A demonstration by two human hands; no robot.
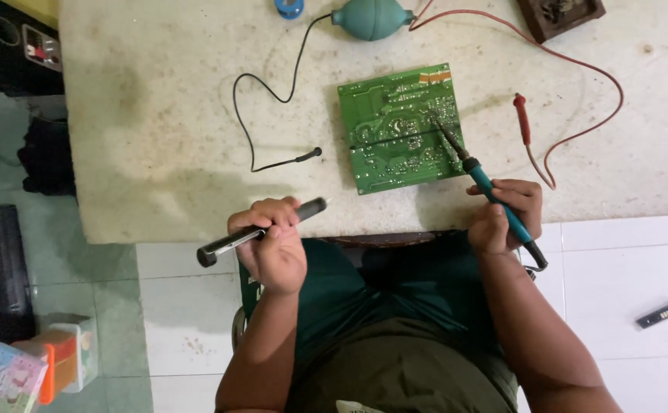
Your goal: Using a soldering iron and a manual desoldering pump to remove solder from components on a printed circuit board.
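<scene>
Board (pixel 401 128), green, lies flat on table (pixel 158 115), mid-right. Our right hand (pixel 507 216) grips teal iron (pixel 494 195), tip touching board. Our left hand (pixel 271 243) closed round black pump (pixel 263 229) at table edge. Black probe (pixel 307 155), red probe (pixel 523 118) lie either side.

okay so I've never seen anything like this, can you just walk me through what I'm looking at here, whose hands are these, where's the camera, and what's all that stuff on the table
This single picture comes from a camera worn on a person's head, looking down at their own two bare hands and lap. They sit at a worn pale table.

The right hand holds a soldering iron with a teal handle; its tip rests on a green circuit board lying flat on the table. The left hand grips a dark pen-shaped tool at the table's edge, away from the board.

Also on the table: a black probe lead, a red probe with its red wire, and a teal rubber bulb at the far edge.
</scene>
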